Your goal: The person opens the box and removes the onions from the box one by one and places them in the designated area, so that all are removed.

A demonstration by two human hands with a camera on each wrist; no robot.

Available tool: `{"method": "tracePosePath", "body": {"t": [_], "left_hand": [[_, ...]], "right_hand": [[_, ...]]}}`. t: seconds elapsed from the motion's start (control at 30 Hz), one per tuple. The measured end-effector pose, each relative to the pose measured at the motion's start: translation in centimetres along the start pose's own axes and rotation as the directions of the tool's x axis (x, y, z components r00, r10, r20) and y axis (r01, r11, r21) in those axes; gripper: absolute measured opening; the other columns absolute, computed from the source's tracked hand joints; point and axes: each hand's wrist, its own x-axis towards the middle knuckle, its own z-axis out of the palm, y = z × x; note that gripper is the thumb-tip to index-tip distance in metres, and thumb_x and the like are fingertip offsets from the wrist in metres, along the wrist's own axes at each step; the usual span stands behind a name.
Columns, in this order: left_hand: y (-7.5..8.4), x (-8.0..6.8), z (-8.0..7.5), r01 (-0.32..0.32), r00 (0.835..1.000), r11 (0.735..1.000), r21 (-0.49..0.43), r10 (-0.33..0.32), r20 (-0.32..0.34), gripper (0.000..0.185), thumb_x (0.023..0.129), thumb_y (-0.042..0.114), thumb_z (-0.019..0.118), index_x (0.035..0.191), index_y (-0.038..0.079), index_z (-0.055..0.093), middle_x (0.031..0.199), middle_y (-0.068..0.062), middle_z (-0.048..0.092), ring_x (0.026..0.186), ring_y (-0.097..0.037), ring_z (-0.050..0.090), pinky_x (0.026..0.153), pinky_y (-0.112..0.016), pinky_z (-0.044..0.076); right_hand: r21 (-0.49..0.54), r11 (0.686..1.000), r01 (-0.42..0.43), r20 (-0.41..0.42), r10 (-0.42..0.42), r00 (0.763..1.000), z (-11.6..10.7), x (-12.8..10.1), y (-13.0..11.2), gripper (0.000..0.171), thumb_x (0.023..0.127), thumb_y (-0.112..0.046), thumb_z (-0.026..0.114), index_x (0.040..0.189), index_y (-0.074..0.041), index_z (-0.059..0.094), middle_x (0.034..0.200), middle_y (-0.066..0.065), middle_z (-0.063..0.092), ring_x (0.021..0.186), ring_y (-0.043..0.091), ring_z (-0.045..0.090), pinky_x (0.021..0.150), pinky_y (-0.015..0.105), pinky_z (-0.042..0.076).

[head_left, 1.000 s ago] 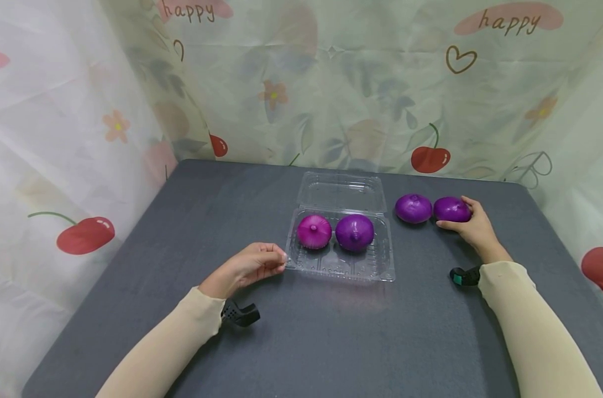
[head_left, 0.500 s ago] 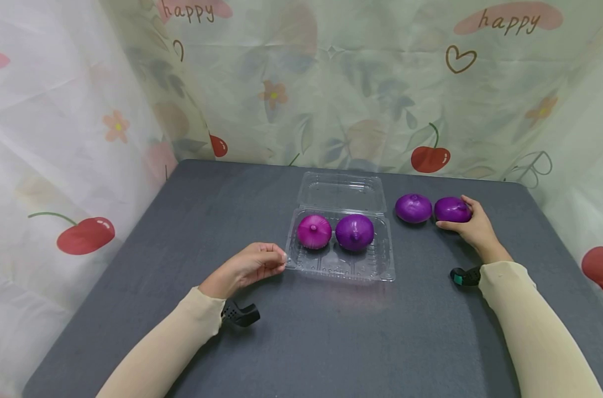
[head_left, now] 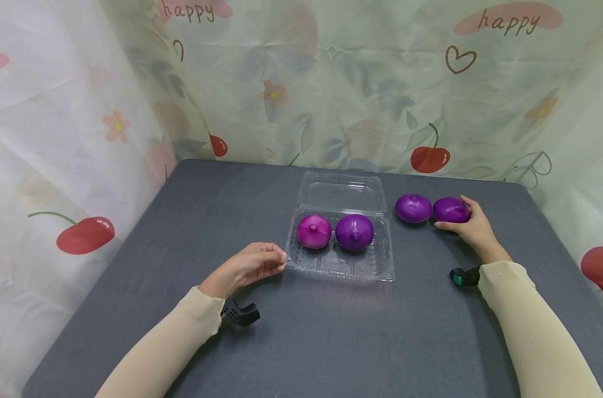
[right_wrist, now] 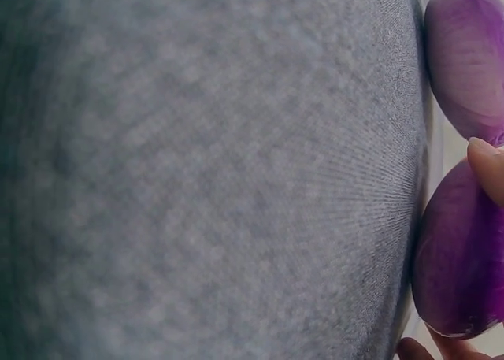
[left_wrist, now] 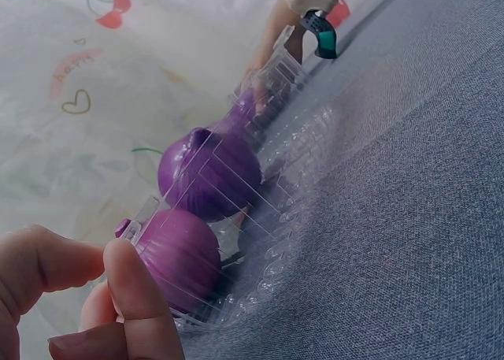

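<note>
A clear plastic clamshell box [head_left: 381, 271] lies open on the grey table, its lid [head_left: 341, 190] flat behind it. Two purple onions sit in it, a pinker one [head_left: 313, 231] on the left and a darker one [head_left: 354, 232] on the right. My left hand [head_left: 248, 265] rests at the box's front left corner, fingers curled against its rim [left_wrist: 213, 317]. Right of the box lie two more purple onions. My right hand [head_left: 472, 224] grips the far right onion [head_left: 449, 210] [right_wrist: 457, 257], which touches the other onion [head_left: 413, 208] [right_wrist: 468, 61].
The grey table [head_left: 331, 331] is enclosed by a pale curtain printed with cherries and flowers [head_left: 82, 166] on the left, back and right. Black wrist camera mounts sit under both sleeves [head_left: 239, 313] [head_left: 462, 275].
</note>
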Motion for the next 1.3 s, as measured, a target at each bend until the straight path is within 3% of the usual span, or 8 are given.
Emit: {"method": "tracePosePath", "body": {"t": [0.67, 1.03, 1.2, 1.3], "left_hand": [[0.1, -0.1, 0.0, 0.004, 1.0, 1.0, -0.001, -0.004, 0.003, 0.012, 0.092, -0.001, 0.057, 0.082, 0.006, 0.06, 0.076, -0.002, 0.065, 0.068, -0.009, 0.062, 0.067, -0.02, 0.055], [0.0, -0.1, 0.0, -0.005, 1.0, 1.0, -0.006, 0.005, 0.012, 0.013, 0.092, -0.002, 0.057, 0.082, 0.006, 0.061, 0.076, -0.002, 0.065, 0.068, -0.008, 0.063, 0.067, -0.019, 0.055], [0.0, -0.1, 0.0, -0.005, 1.0, 1.0, -0.007, 0.005, 0.014, 0.015, 0.092, -0.001, 0.057, 0.08, 0.007, 0.061, 0.077, -0.002, 0.065, 0.069, -0.009, 0.063, 0.067, -0.019, 0.055], [0.0, -0.1, 0.0, -0.005, 1.0, 1.0, -0.01, 0.005, 0.013, 0.015, 0.093, -0.001, 0.057, 0.08, 0.007, 0.062, 0.077, -0.003, 0.065, 0.069, -0.009, 0.063, 0.067, -0.02, 0.055]], "right_hand": [[0.019, 1.0, 0.01, 0.022, -0.01, 1.0, 0.0, -0.1, -0.1, 0.115, 0.079, -0.034, 0.08, 0.154, -0.008, -0.003, 0.153, 0.036, 0.013, 0.14, 0.052, 0.019, 0.11, 0.066, 0.021], [0.035, 0.999, -0.008, 0.047, 0.007, 0.999, -0.9, 0.1, -0.5, 0.107, 0.085, -0.037, 0.074, 0.154, -0.007, -0.002, 0.153, 0.037, 0.013, 0.139, 0.052, 0.021, 0.109, 0.064, 0.025], [0.131, 0.99, -0.045, 0.034, 0.041, 0.999, -1.8, -0.5, -2.4, 0.101, 0.087, -0.042, 0.07, 0.156, -0.013, 0.003, 0.158, 0.028, 0.002, 0.145, 0.046, 0.005, 0.114, 0.063, 0.015], [0.21, 0.977, -0.024, 0.022, 0.02, 1.0, -2.2, -1.2, -4.2, 0.092, 0.089, -0.042, 0.067, 0.156, -0.022, 0.008, 0.161, 0.02, 0.001, 0.148, 0.039, 0.001, 0.117, 0.059, 0.012]]}}
